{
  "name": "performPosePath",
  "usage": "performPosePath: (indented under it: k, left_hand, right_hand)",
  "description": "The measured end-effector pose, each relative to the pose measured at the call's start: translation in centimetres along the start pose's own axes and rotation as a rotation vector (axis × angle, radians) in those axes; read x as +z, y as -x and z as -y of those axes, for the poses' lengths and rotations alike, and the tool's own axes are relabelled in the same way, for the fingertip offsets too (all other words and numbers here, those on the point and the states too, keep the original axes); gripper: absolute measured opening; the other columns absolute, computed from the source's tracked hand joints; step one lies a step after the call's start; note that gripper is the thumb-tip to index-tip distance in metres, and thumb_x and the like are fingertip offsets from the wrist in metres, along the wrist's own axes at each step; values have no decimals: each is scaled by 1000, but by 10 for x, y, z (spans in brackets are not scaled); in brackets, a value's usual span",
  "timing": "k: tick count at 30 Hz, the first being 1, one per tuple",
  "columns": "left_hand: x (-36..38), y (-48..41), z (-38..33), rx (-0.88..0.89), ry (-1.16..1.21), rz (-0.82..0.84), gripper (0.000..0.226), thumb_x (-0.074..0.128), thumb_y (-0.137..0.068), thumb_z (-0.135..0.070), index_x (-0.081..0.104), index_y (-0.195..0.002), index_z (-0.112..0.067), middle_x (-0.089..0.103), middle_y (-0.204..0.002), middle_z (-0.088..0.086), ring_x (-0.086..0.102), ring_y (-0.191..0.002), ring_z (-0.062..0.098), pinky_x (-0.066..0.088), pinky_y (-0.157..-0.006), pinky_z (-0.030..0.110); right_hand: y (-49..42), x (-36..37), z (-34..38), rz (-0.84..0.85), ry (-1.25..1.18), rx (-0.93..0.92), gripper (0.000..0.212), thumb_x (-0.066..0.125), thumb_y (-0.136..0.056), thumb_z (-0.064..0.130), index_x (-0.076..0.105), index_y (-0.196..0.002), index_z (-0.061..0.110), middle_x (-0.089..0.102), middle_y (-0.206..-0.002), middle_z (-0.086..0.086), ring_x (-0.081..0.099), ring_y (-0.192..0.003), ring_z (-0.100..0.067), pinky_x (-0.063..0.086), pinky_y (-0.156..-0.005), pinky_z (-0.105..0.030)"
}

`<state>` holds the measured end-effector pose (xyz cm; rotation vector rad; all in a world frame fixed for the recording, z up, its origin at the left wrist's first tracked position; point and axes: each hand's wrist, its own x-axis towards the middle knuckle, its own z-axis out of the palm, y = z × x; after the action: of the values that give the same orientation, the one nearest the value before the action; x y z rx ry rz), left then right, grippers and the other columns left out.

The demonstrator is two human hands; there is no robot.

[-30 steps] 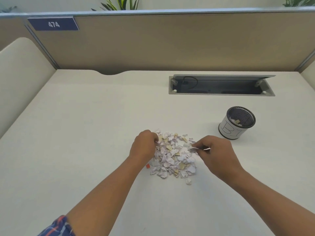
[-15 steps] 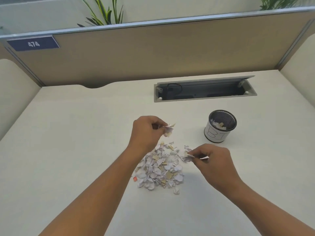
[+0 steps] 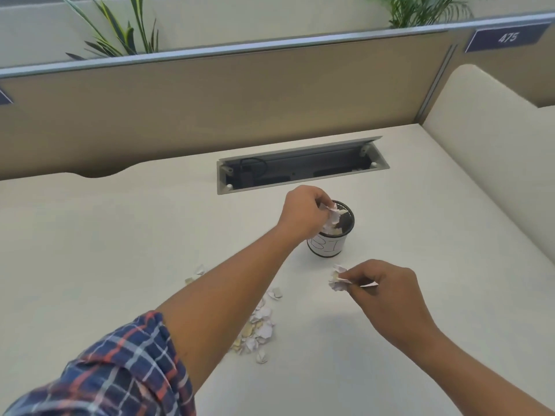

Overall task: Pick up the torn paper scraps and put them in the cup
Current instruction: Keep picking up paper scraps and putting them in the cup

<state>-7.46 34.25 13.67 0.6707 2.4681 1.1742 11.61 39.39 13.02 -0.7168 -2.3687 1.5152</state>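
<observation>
Head view, forearm [image 3: 228,295] hides scraps [image 3: 259,327] (perhaps half), cable tray [image 3: 222,179] behind cup [image 3: 326,247]

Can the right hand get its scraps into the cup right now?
Probably not yet: the left hand hovers over the cup with its own scraps, covering part of its mouth. The right hand, pinching scraps, is close, with only bare desk between.

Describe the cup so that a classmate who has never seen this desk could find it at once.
Start at the grey cable tray sunk into the desk. Just in front stands the cup, under the left hand. It alone is black mesh wrapped in a white label.
</observation>
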Motion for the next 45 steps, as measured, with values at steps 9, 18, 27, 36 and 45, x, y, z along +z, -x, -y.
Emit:
performPosePath:
  k: [9,18,27,36,45]
  left_hand:
    - [-4,-2,6,2,58,103,43,76,-74,6,67,-112,-12,70,-104,2,66,-96,15,54,-86,25]
    - [-22,42,35,7,89,-70,27,72,-79,-2,68,-100,-19,70,-93,-7,67,-87,4,49,-75,10]
    - [-46,80,71,-97,180,-144,31,74,-79,-3,68,-103,-21,70,-93,-9,66,-87,2,47,-68,5]
    - [-69,128,97,-205,324,-225,28,74,-80,-6,69,-102,-22,72,-91,-8,67,-83,0,54,-72,13]
    - [-89,189,157,-391,302,-333,17,75,-81,-22,69,-96,-27,70,-75,-9,61,-63,7,48,-64,23]
  right_hand:
    - [-47,-27,10,-118,165,-128,12,80,-76,7,77,-78,19,73,-76,11,68,-68,-2,55,-65,-14]
    - [-124,-17,26,0,536,-184,10,73,-80,10,77,-86,16,73,-83,0,64,-76,-14,50,-67,-22]
    - [-136,-3,27,125,638,-94,35,60,-78,-4,72,-102,20,71,-105,-3,64,-98,-22,57,-82,-34]
    - [-101,12,43,4,379,-120,15,67,-82,5,73,-83,19,71,-81,7,67,-79,-9,50,-73,-14]
    - [-21,119,14,445,598,-119,27,67,-86,25,67,-113,30,66,-118,7,61,-106,-12,49,-91,-30]
